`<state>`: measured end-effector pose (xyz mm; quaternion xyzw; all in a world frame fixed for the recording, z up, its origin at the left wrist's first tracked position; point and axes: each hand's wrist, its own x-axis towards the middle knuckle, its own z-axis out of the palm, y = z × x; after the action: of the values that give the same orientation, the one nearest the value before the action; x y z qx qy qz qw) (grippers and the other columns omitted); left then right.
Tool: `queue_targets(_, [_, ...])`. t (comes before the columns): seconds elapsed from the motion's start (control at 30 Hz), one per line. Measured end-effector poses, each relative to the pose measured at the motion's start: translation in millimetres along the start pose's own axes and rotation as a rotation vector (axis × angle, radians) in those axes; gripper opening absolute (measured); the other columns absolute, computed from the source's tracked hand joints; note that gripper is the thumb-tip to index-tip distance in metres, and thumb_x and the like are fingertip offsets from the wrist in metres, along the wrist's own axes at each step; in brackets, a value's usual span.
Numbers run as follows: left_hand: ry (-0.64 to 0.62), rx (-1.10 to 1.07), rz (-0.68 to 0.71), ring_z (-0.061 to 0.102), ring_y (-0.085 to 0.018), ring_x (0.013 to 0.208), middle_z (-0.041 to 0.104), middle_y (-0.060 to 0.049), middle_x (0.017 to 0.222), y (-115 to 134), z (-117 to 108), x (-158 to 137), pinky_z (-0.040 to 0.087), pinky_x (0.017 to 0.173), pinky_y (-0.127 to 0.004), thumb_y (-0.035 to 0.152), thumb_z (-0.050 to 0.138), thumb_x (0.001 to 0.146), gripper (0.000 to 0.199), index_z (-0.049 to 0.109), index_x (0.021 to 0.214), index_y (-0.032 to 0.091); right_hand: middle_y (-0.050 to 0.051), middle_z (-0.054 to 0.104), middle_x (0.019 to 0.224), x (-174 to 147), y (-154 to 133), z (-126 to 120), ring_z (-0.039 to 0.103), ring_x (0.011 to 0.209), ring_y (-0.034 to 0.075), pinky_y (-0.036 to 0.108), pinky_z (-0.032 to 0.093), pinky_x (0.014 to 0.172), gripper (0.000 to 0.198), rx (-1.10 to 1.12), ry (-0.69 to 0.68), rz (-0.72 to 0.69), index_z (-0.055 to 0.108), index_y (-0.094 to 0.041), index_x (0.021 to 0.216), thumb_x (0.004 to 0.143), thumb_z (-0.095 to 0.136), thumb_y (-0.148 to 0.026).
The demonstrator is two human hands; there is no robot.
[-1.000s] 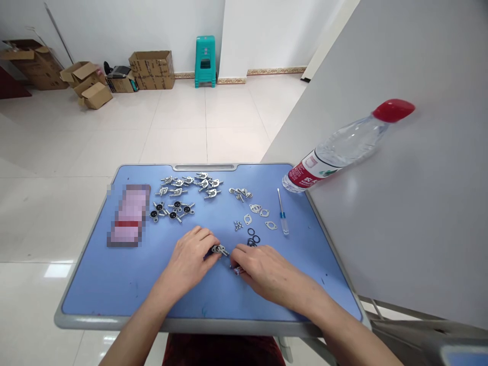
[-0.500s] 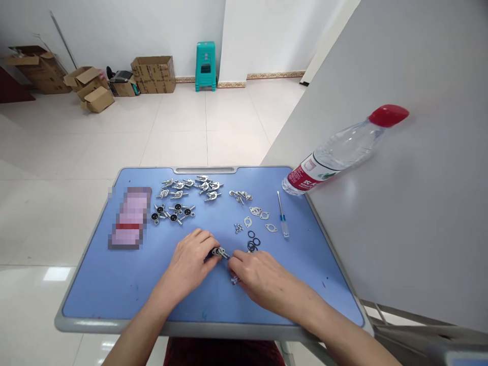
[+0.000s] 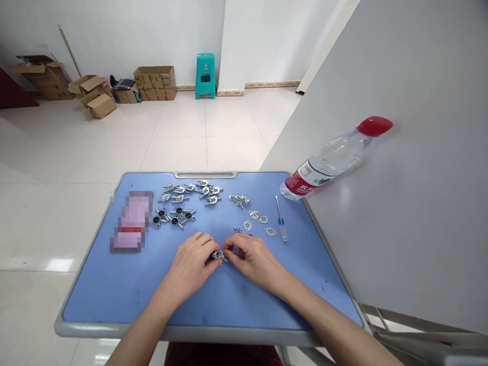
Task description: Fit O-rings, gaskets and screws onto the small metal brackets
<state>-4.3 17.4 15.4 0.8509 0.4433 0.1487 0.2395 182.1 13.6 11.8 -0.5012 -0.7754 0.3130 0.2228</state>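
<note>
Holding one fitting at the near middle of the counter, the left hand closes thumb and fingers about it; whether it is lifted or rests on the surface we cannot tell. The right hand curls beside it, fingertips at the fitting's right end; whether they pinch it we cannot tell. A clear object lies partly beneath that hand, too hidden to identify.

We judge the fitting light, stiff and hardly fragile, its smooth metal perhaps slippery. Its flat body seems to us the surest place to take hold; its narrow right end would more readily roll between fingertips.

Counting the rest, we find nine loose fittings toward the far edge and, nearer, five black discs set in metal. To their right we count about six knobs, overlapping, and four or five plates, two seemingly stacked. The screws are too small to count, and the right hand hides all but part of a dark ring. Farther right we count one screwdriver and one bottle; at the left, one pixelated item.
</note>
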Motion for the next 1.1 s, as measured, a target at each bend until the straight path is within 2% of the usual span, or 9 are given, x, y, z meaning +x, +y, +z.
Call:
queue_targets(0.23, [-0.001,0.014,0.001,0.055,-0.018,0.084,0.062,0.001,0.088,-2.0,2.5,-1.5,0.044,0.069,-0.029,0.012,0.060,0.086,0.008,0.060,0.084,0.019,0.000,0.066,0.075,-3.6,6.4,4.5,0.058,0.064,0.012,0.023,0.041,0.060,0.018,-0.059,-0.024,-0.063,0.059,-0.019,0.083,0.081,0.051,-0.003])
queue_targets(0.37, [0.002,0.018,0.005,0.055,-0.018,0.084,0.062,0.001,0.088,-2.6,3.3,-1.6,0.044,0.070,-0.030,0.012,0.063,0.084,0.009,0.060,0.087,0.019,0.000,0.062,0.074,-4.5,11.0,4.7,0.055,0.064,0.012,0.022,0.037,0.057,0.025,-0.130,-0.043,-0.207,0.055,-0.018,0.082,0.077,0.044,0.003])
queue_targets(0.5, [-0.003,0.019,-0.005,0.054,-0.018,0.083,0.062,0.001,0.088,-1.6,2.5,-0.9,0.044,0.069,-0.030,0.011,0.063,0.084,0.009,0.060,0.087,0.019,-0.001,0.057,0.070,-5.9,13.4,3.0,0.048,0.057,0.011,0.022,0.033,0.055,0.021,-0.212,-0.035,-0.326,0.052,-0.019,0.079,0.081,0.042,0.000])
queue_targets(0.83, [-0.010,0.008,-0.011,0.054,-0.018,0.083,0.062,0.001,0.087,-1.4,2.2,-0.5,0.043,0.069,-0.030,0.010,0.062,0.083,0.010,0.060,0.086,0.019,0.000,0.058,0.071,-8.9,12.8,1.4,0.043,0.053,0.010,0.024,0.029,0.052,0.022,-0.375,-0.044,-0.400,0.055,-0.017,0.083,0.089,0.039,-0.004])
queue_targets(1.1, [-0.008,0.006,-0.012,0.054,-0.018,0.083,0.062,0.001,0.087,-1.2,2.3,-0.2,0.043,0.070,-0.030,0.010,0.061,0.084,0.010,0.060,0.086,0.019,0.002,0.060,0.071,-11.4,11.1,-0.6,0.046,0.055,0.012,0.026,0.029,0.052,0.028,-0.486,-0.027,-0.462,0.054,-0.017,0.084,0.079,0.035,0.003])
